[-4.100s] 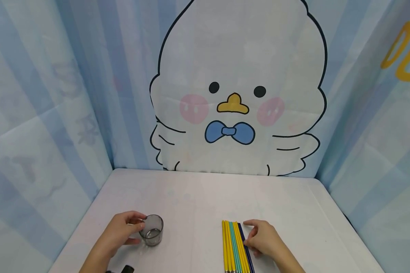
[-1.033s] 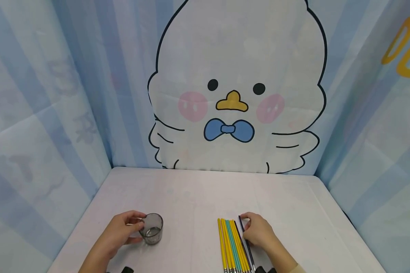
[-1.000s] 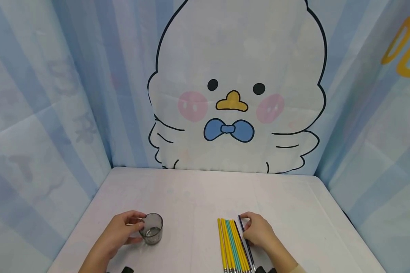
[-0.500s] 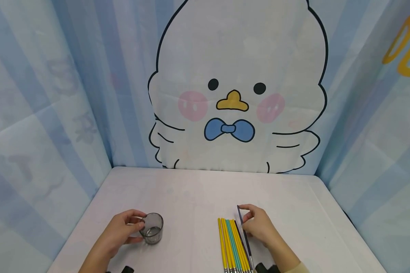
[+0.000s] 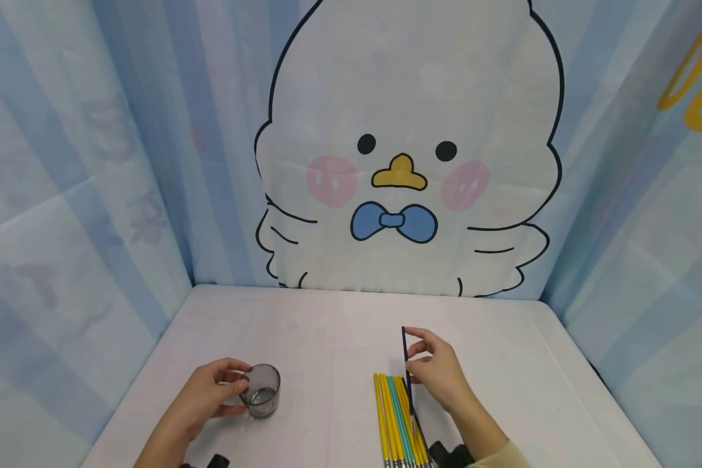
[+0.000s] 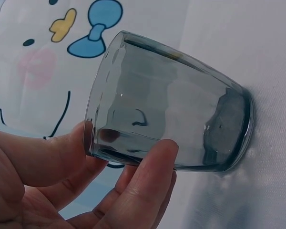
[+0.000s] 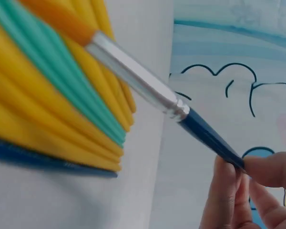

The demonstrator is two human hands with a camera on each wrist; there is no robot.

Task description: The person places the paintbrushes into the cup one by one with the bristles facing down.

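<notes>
On the left of the white table stands a smoky grey clear glass tumbler. My left hand holds it at the side, one digit at the rim and another along the wall, as the left wrist view of the tumbler shows. My right hand pinches a dark blue paintbrush by its handle, raised off the table. The brush's silver ferrule and orange bristles point down over a row of paintbrushes. Those have yellow, teal and dark blue handles and lie side by side; their bristle ends are out of frame.
The white tabletop reaches back to a fabric backdrop with a cartoon duck. Striped curtains close in the sides. Black objects sit by both wrists at the lower edge.
My right hand has separated one dark blue paintbrush from the row's right side, lifted it, and brought it up and slightly left. The left hand and tumbler have stayed put.
</notes>
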